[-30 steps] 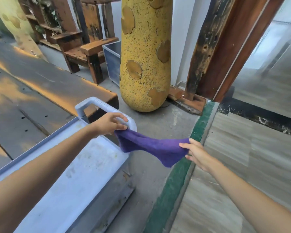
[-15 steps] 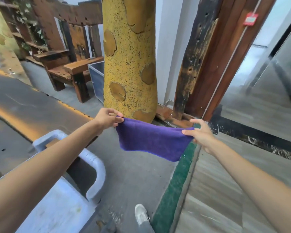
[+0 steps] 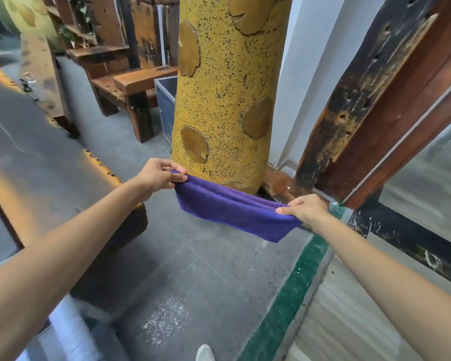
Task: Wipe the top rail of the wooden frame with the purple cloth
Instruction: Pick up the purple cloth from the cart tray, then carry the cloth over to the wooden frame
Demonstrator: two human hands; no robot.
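Observation:
The purple cloth [image 3: 235,209] hangs stretched between both hands in front of me, folded lengthwise and sagging a little. My left hand [image 3: 159,175] pinches its left corner. My right hand [image 3: 303,208] grips its right end, lower and nearer the doorway. A dark wooden frame post [image 3: 354,100] leans up at the right, beside a red-brown door jamb; its top rail is out of view.
A tall yellow speckled column [image 3: 224,87] stands right behind the cloth. A long dark wooden slab table [image 3: 37,157] fills the left. A wooden bench [image 3: 130,84] and a grey box [image 3: 167,100] sit behind. A grey cart handle [image 3: 71,332] is at the lower left.
Both hands lifted the cloth off the cart handle and carried it forward, spreading then folding it. My view has swung up and away from the cart, towards the column.

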